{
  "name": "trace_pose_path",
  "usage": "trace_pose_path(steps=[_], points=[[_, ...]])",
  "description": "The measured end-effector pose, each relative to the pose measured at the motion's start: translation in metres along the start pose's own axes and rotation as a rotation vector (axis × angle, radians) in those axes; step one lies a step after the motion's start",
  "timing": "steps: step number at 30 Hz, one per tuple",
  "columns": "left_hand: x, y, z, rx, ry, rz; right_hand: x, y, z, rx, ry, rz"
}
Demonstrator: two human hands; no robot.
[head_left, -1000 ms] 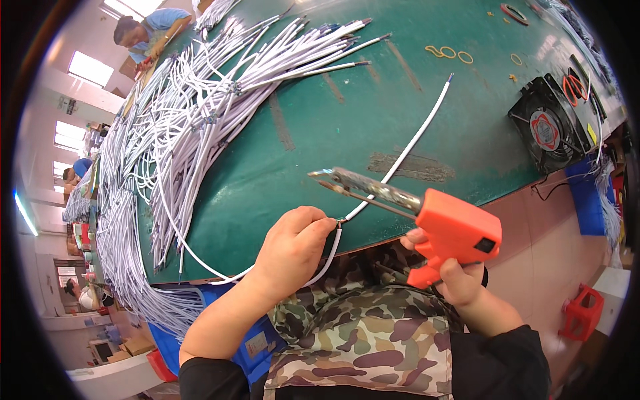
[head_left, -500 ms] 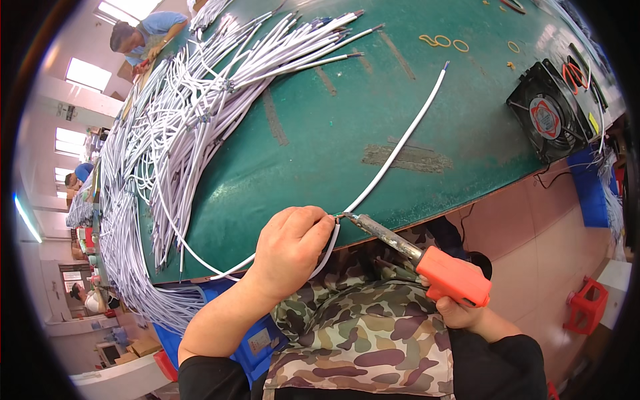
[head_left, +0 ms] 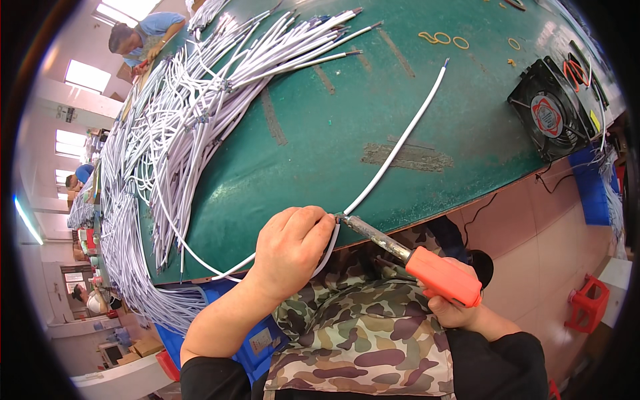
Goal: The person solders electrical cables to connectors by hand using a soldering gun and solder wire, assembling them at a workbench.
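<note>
My left hand [head_left: 293, 248] is closed in a pinch on a white cable [head_left: 330, 250] at the near edge of the green table [head_left: 300, 160]. A second white cable [head_left: 402, 140] lies across the tabletop, its near end meeting the pinched one at my fingertips. The thin wires at that joint are too small to make out. In my right hand [head_left: 453, 308] is a soldering iron with an orange handle [head_left: 443, 276]. Its metal tip [head_left: 347, 220] reaches the joint beside my left fingertips.
A large heap of white cables [head_left: 193, 113] covers the table's left side and hangs over its edge. At the right stands a black fan [head_left: 550, 113]. Yellow rubber bands [head_left: 437, 38] lie at the back. Blue bins and a red stool [head_left: 587, 303] are beside the table. A person works at far left.
The soldering iron's handle and my right hand have shifted slightly left and its tip a little down toward the joint. My left hand and the cables stay nearly still.
</note>
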State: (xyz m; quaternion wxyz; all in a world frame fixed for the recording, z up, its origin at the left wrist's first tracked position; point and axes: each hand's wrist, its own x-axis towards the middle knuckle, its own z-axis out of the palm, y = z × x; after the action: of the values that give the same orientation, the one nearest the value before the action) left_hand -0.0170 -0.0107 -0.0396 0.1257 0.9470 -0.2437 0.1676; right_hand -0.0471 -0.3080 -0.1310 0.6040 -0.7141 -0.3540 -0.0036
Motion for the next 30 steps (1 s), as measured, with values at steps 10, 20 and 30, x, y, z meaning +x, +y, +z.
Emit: trace_pose_path(steps=[10,20,30], points=[[0.001,0.002,0.001,0.002,0.001,0.003,0.004,-0.001,0.001,-0.052,0.022,-0.054],[0.002,0.003,0.001,0.023,-0.014,0.000,0.021,-0.014,0.000,-0.044,0.068,-0.084],[0.004,0.005,0.000,0.023,-0.028,-0.013,0.017,-0.012,0.003,-0.084,0.088,-0.100]])
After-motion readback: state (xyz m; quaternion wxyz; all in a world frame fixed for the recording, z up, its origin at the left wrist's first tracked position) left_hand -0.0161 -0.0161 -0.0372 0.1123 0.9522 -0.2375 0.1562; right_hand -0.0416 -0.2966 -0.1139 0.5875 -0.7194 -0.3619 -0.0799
